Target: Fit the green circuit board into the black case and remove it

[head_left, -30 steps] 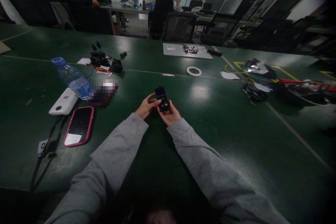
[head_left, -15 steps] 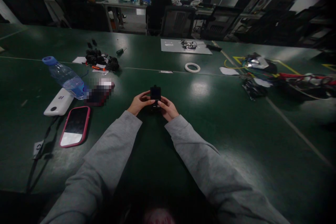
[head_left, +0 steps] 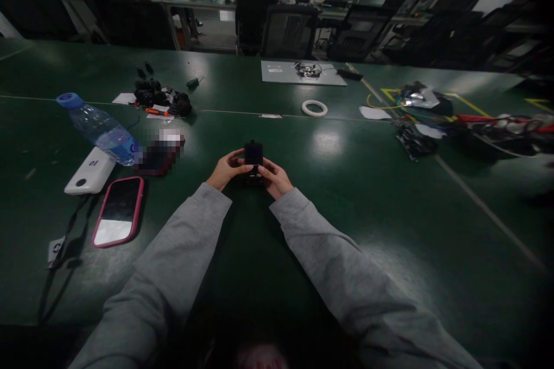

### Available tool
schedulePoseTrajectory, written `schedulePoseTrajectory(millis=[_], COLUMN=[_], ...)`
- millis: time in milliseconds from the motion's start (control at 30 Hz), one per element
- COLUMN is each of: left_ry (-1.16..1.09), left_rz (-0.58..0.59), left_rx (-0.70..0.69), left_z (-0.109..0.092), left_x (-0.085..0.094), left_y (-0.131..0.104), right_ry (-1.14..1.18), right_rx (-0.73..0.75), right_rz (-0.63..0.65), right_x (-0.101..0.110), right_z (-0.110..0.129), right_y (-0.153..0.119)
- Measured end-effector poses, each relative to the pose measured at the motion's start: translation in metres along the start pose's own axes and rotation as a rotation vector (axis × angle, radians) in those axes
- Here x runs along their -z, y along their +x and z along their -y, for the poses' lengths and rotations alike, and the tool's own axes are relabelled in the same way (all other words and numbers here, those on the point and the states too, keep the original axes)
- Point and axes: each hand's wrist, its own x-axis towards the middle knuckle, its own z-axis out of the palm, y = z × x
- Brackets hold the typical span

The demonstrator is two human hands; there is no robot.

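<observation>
A small black device (head_left: 253,154) with a square dark panel stands upright between my hands, just above or on the green table (head_left: 346,213). My left hand (head_left: 227,170) grips its left side, with the thumb at the lower front. From the right, my right hand (head_left: 277,177) holds the same device, its thumb also at the lower front. Both thumb tips are near each other below the panel. The fingers behind the device are partly hidden.
Left: a bottle (head_left: 101,130), white power bank (head_left: 92,172), red-edged phone (head_left: 119,210) and another phone (head_left: 158,155). Farther back: black parts (head_left: 162,98), a screwdriver (head_left: 194,83), a tape roll (head_left: 314,108) and a grey board (head_left: 281,73). Cables (head_left: 497,132) lie right. People (head_left: 256,0) sit beyond.
The whole view has shifted slightly, so most table items appear a little farther left. Both hands keep their hold on the black device.
</observation>
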Motion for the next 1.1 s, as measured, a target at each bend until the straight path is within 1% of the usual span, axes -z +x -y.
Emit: schedulePoseTrajectory(millis=[200,367,533,700,867,1000,1100], left_ry=[0.006,-0.037,-0.034,-0.053,-0.059,-0.095,-0.12], left_rz=[0.017,0.024,0.03,0.01,-0.038,-0.06,-0.062], left_rx=[-0.022,0.008,0.023,0.027,0.02,0.028,0.024], left_z=[0.0037,0.0049,0.0058,0.0031,-0.0011,0.0004,0.0031], left_x=[0.0023,0.0024,0.0031,0.0006,-0.0034,-0.0034,-0.0022], left_y=[0.0014,0.0027,0.004,0.002,-0.0007,-0.0002,0.0015], right_ry=[-0.02,-0.001,-0.01,-0.013,-0.092,-0.132,-0.146], right_rx=[0.006,-0.005,-0.003,0.01,0.041,0.045,0.086], right_rz=[0.007,-0.013,-0.03,0.0,0.064,0.094,0.116], right_x=[-0.0008,-0.0015,0.0003,0.0045,0.0048,0.0046,0.004], right_z=[-0.0002,0.0005,-0.0003,-0.0039,-0.0045,-0.0056,-0.0077], right_y=[-0.0006,-0.0007,0.0009,0.0032,0.0007,0.0006,0.0024])
